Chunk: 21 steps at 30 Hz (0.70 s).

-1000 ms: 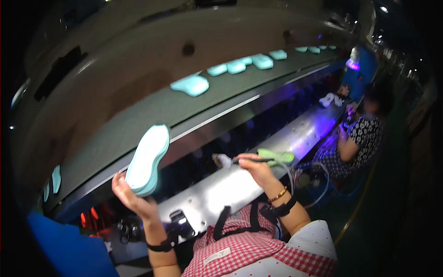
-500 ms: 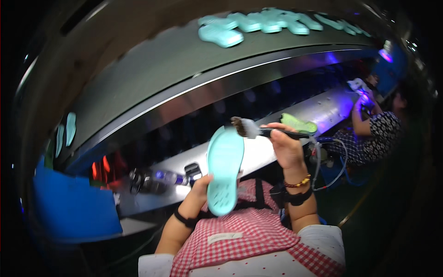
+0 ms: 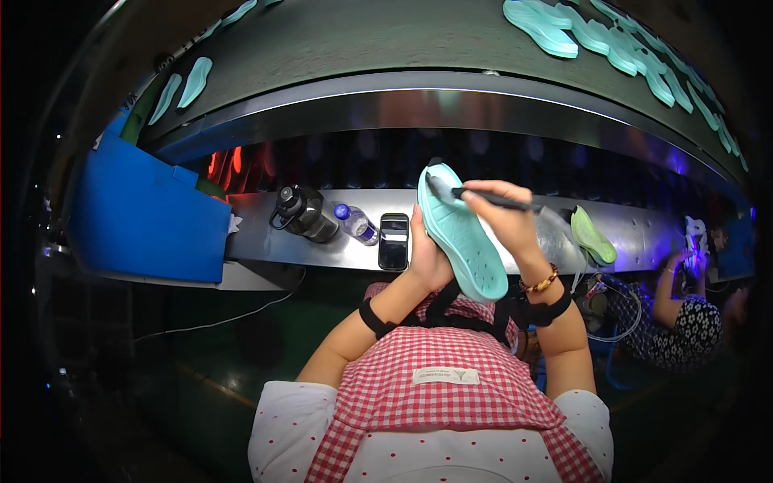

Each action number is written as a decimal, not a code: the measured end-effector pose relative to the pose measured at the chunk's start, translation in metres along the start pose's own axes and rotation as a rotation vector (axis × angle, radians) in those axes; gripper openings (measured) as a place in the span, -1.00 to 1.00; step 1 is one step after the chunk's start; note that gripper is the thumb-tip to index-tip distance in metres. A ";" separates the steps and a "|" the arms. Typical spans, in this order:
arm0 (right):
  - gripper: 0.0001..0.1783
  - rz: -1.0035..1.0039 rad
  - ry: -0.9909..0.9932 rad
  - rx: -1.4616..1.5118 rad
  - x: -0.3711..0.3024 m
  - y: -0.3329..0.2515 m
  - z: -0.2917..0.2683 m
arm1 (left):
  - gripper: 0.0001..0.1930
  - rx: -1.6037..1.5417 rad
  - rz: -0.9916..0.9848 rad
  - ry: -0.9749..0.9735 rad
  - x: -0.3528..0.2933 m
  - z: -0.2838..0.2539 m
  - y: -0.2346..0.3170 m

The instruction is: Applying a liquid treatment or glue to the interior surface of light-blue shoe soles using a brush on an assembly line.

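A turquoise shoe sole [image 3: 465, 241] is tilted in front of me, its perforated end nearest my body. My left hand [image 3: 431, 256] is closed on its left edge from below, with some fingers hidden behind it. My right hand [image 3: 509, 217] grips the black handle of a brush [image 3: 440, 188]. The pale bristles with dark tips rest against the inner face of the sole near its far end. A yellow-green sole [image 3: 593, 237] lies on the metal ledge to the right of my right hand.
On the metal ledge [image 3: 266, 249] stand a dark flask [image 3: 307, 213], a clear bottle with a blue cap [image 3: 356, 224] and a phone [image 3: 394, 241]. Beyond runs a conveyor belt [image 3: 362, 48] with several turquoise soles [image 3: 547, 30]. A blue box [image 3: 153, 209] is left; a co-worker [image 3: 684, 322] sits right.
The brush has come down from above the sole onto its far end. The sole has tilted, its near end swinging right. My head view has turned and shifted.
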State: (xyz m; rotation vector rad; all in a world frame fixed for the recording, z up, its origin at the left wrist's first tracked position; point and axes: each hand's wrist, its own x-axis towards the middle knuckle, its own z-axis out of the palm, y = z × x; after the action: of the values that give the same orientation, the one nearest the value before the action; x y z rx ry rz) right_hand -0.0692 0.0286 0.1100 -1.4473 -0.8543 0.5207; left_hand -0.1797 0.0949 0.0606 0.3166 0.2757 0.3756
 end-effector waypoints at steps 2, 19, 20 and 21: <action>-0.84 -0.282 -0.058 -0.223 -0.011 -0.008 0.008 | -0.30 0.041 0.056 0.032 0.003 -0.004 0.005; -0.83 0.017 -0.399 0.168 -0.027 -0.061 -0.012 | -0.27 -0.067 -0.057 -0.234 -0.016 0.010 0.040; -0.81 -0.014 -0.259 0.147 -0.020 -0.058 -0.012 | -0.27 -0.066 -0.018 -0.166 -0.017 0.015 0.040; -0.81 -0.013 -0.245 0.045 -0.013 -0.061 -0.013 | -0.26 -0.063 0.023 -0.100 -0.016 0.022 0.041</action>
State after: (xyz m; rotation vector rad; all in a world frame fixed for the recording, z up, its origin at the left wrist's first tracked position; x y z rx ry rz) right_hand -0.0787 0.0047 0.1685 -1.3533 -1.0378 0.7126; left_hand -0.2002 0.1193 0.0989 0.2761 0.1625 0.3889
